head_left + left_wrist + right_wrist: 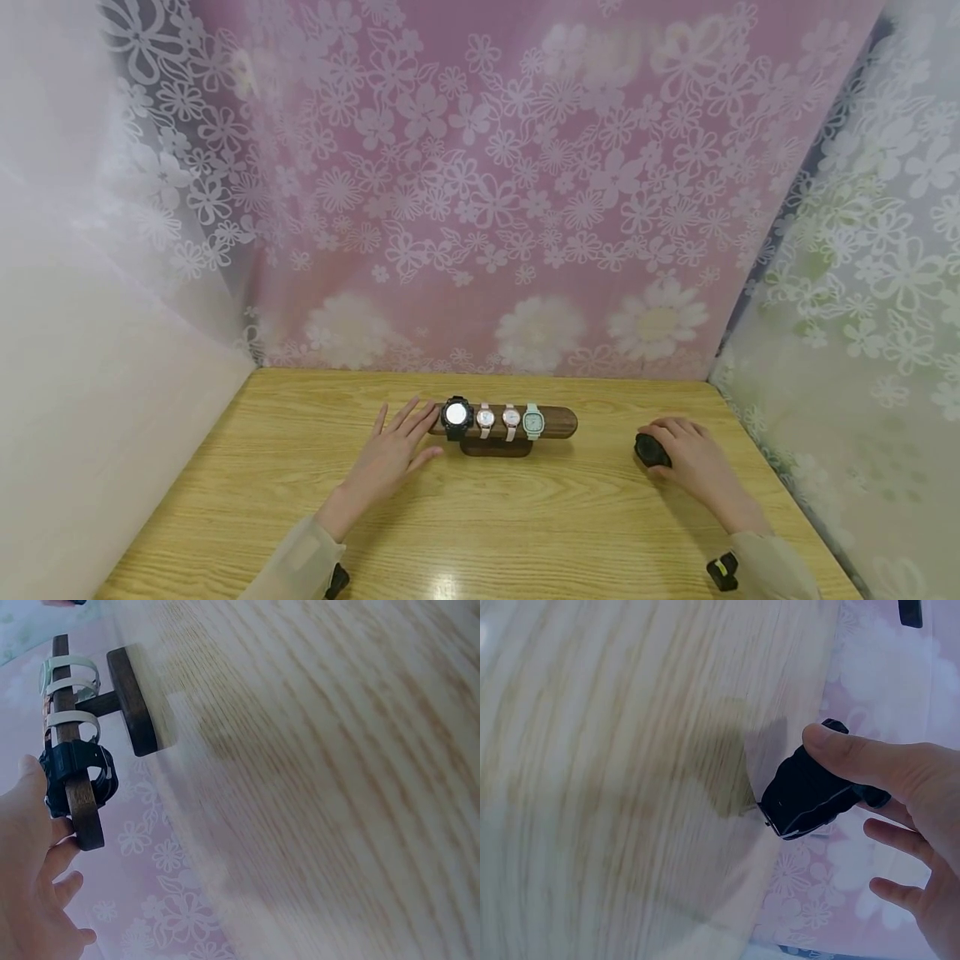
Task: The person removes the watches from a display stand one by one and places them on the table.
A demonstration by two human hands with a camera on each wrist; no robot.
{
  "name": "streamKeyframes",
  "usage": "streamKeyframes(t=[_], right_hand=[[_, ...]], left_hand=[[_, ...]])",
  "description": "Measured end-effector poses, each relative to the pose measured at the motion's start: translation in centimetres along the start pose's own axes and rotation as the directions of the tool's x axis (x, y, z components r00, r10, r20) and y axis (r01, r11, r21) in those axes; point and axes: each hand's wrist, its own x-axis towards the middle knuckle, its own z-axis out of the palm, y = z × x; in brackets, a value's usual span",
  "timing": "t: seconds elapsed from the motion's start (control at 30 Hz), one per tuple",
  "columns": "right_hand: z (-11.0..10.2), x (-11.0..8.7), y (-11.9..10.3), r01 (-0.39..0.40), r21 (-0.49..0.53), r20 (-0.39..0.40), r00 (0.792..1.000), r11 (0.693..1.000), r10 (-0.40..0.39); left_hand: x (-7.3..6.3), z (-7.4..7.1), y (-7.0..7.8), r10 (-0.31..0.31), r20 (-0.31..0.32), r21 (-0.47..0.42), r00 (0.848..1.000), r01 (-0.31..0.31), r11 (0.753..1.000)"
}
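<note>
A dark wooden watch stand [560, 422] carries several watches on its horizontal bar. At its left end sits a black watch [457, 414] with a round face. Beside it are two small pale pink-strapped watches [486, 418] and a mint-green square watch [533, 422]. My left hand [392, 454] lies with fingers extended at the bar's left end; in the left wrist view its fingertips [64, 829] are right at that wooden end. Far to the right, my right hand [693, 458] pinches another black watch [802, 787] between thumb and fingers, its strap closed in a loop, low over the table.
The wood-grain table [480, 517] meets a pink floral curtain [480, 208] at the back. Pale sheets hang along the left and right sides. Small black wrist devices [722, 572] show at both sleeves.
</note>
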Motion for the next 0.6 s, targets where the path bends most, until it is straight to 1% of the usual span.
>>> streamKeyframes(t=[0.17, 0.37, 0.6], right_hand=[[0.54, 0.04, -0.14, -0.005, 0.033, 0.017, 1.000, 0.999, 0.004], [0.87, 0.19, -0.55, -0.018, 0.061, 0.047, 0.999, 0.998, 0.015], [0.78, 0.47, -0.95, -0.037, 0.078, 0.071, 0.997, 0.996, 0.032]], left_hand=[[0.02, 0.00, 0.01, 0.000, -0.006, 0.004, 1.000, 0.000, 1.000], [0.00, -0.14, 0.17, -0.005, 0.008, 0.013, 1.000, 0.005, 1.000], [0.07, -0.23, 0.31, -0.008, 0.006, 0.012, 1.000, 0.008, 1.000]])
